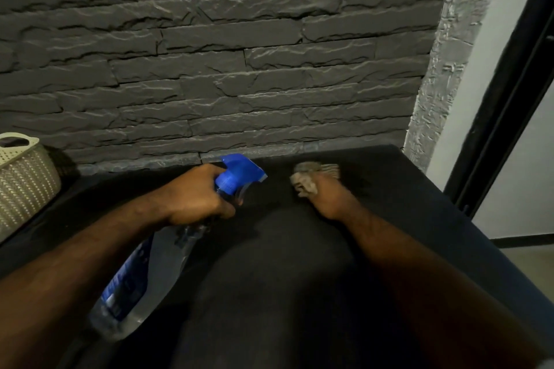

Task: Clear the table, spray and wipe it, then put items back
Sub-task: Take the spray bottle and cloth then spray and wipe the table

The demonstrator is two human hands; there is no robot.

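Both forearms are seen nearest, stretched out over the dark table [404, 204]: the left forearm [75, 263] from the lower left corner, the right forearm [419, 263] from the lower right.

A spray bottle [144, 272] is gripped by the left hand [195, 195], whose fingers are curled round the neck just under the blue sprayer [236, 174]. It is held tilted above the table's left half, with its clear base and blue label toward the camera and its nozzle pointed away, toward the table's far edge. Clear liquid can be made out inside.

A crumpled, pale cloth [311, 178] is clutched in the right hand [329, 198], which is closed round it with the knuckles turned up. Hand and cloth are blurred. They are low over the table's far middle part, near its back edge; whether the cloth is pressed to the surface cannot be told for certain. Between the two hands a bare strip of tabletop is left, and a darker shadow is thrown across the table's near part, between the arms.

A cream woven basket [24, 186] with a handle slot stands at the table's far left end. Behind the table's back edge a wall [224, 54] of rough dark stone strips is seen. Past the table's right end a black door frame [509, 84] against white and a patch of floor [533, 255] are visible.
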